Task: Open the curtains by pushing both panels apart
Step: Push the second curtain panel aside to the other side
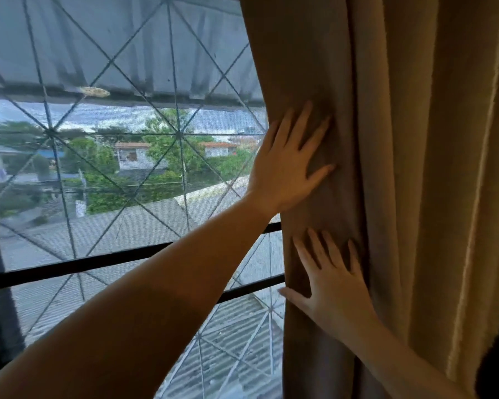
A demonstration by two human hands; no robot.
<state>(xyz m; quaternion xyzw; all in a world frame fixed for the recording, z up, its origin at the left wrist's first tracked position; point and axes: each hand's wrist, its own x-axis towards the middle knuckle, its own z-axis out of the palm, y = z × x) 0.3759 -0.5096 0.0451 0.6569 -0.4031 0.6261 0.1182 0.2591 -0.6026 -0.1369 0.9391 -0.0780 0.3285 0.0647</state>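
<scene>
Window fills the left and centre of the head view: a mesh screen (104,156) over diagonal metal grille bars (50,133), two dark horizontal rails (78,264) crossing low. Outside: an awning overhead, trees, houses with reddish roofs, corrugated roofing below.

Right curtain panel (415,168), tan fabric, hangs bunched in deep vertical folds along the right side; its leading edge runs from top centre down to the lower middle. Glass to its left is uncovered. Only this one panel is in view.

Left hand (285,171) reaches in on a bare forearm from lower left, palm flat on the panel's leading fold, fingers spread apart and pointing up-right, gripping nothing.

Right hand (333,286) sits below it, coming up from lower right, also flat against the same fold, fingers splayed, thumb out over the curtain's edge toward the window. No cloth pinched in either hand
</scene>
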